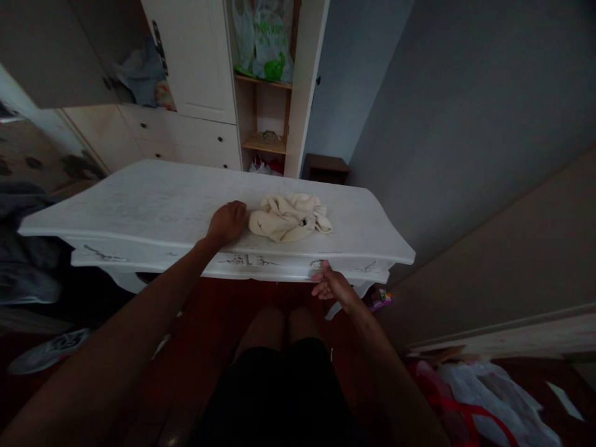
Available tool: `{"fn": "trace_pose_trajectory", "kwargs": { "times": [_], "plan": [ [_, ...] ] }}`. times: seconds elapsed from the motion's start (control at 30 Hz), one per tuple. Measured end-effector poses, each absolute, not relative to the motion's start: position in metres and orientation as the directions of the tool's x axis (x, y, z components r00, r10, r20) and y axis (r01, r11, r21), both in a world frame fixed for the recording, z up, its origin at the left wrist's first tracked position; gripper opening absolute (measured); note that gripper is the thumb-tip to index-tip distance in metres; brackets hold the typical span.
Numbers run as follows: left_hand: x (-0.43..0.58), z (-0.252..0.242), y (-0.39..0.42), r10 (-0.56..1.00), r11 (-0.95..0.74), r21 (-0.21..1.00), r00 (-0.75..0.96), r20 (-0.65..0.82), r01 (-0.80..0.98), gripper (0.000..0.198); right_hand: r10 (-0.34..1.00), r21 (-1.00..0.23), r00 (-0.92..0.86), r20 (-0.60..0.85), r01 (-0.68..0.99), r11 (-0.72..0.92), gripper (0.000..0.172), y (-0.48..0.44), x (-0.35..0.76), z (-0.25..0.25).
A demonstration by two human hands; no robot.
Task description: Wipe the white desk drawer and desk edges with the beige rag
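A crumpled cream cloth [289, 218] lies near the front edge of a white table [177, 192] with carved trim. My left hand [228, 221] rests on the tabletop just left of the cloth, fingers curled into a loose fist; no object shows in it. At the table's front right, my right hand [331, 284] is at the round knob [317, 264] of a drawer [286, 266]. Its thumb and forefinger are at the knob, while the other fingers hang loosely bent below. The exact finger contact is hard to see in the dim light.
Behind the table stands a white wardrobe [195, 56] with open doors and plastic bags [267, 40] on a shelf. A small brown stool [326, 164] is by the wall. Plastic bags [493, 397] lie at lower right; a shoe [51, 351] is at left.
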State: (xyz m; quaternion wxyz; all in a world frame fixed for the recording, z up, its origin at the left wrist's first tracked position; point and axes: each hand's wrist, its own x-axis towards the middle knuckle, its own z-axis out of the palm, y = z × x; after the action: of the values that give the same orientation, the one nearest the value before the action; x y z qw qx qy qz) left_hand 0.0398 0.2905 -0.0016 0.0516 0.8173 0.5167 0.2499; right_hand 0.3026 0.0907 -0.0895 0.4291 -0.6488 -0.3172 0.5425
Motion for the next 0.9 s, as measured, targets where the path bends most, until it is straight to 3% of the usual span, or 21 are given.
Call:
{"fn": "trace_pose_trajectory", "kwargs": {
  "times": [0.07,0.17,0.3,0.5,0.77,0.83,0.9],
  "plan": [
    [0.040,0.000,0.287,0.865,-0.468,0.380,0.325,0.382,0.798,0.051,0.934,-0.931,0.141,-0.329,0.118,-0.345,0.069,0.079,0.322,-0.064],
    [0.039,0.000,0.283,0.833,-0.519,0.383,0.350,0.429,0.764,0.053,0.996,-0.987,0.064,-0.069,0.141,-0.077,0.058,0.069,0.357,-0.022],
    [0.039,-0.002,0.279,0.790,-0.576,0.425,0.342,0.509,0.698,0.051,0.956,-0.988,0.262,0.130,0.118,0.102,0.049,0.088,0.409,0.009],
    [0.069,0.013,0.252,0.697,-0.671,0.351,0.394,0.599,0.654,0.050,0.892,-0.996,0.443,0.086,0.007,0.093,0.041,0.130,0.458,0.000],
    [0.147,0.033,0.228,0.836,-0.522,0.213,0.446,0.319,0.826,0.098,0.867,-0.981,0.479,0.136,-0.054,0.184,0.039,0.131,0.463,-0.009],
    [0.158,0.032,0.234,0.860,-0.484,0.166,0.434,0.267,0.859,0.095,0.862,-0.976,0.488,0.140,-0.080,0.204,0.037,0.130,0.464,-0.009],
    [0.161,0.031,0.236,0.866,-0.463,0.118,0.420,0.273,0.878,0.078,0.855,-0.971,0.497,0.148,-0.092,0.221,0.035,0.130,0.464,-0.009]
  ]
}}
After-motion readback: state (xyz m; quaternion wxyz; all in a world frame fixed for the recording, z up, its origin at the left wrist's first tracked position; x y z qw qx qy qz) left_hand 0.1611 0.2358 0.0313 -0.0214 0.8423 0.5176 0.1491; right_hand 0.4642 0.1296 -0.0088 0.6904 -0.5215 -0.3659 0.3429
